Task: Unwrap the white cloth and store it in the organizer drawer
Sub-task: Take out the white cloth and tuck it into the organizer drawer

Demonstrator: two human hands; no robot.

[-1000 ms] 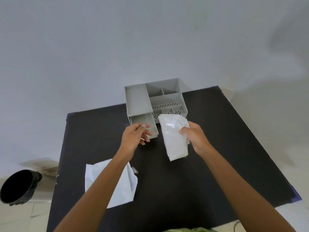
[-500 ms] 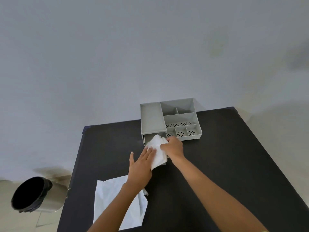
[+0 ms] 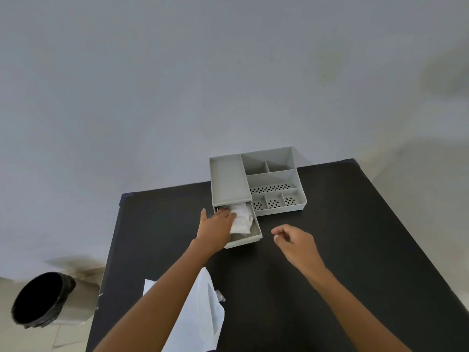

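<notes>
The grey organizer (image 3: 229,181) stands at the far edge of the black table (image 3: 342,237). Its drawer (image 3: 253,237) is pulled out toward me at the lower left. The white cloth (image 3: 242,218) lies crumpled inside the drawer. My left hand (image 3: 215,228) rests flat on the cloth's left side, fingers reaching into the drawer. My right hand (image 3: 295,241) hovers above the table to the right of the drawer, fingers loosely curled and holding nothing.
An empty white wrapper (image 3: 200,316) lies on the table near me, partly under my left forearm. A black-lined bin (image 3: 40,301) stands on the floor at the left. The organizer's top compartments hold nothing visible.
The cloth has gone from my right hand into the drawer. My right hand let go and pulled back to the right. My left hand now presses on the cloth.
</notes>
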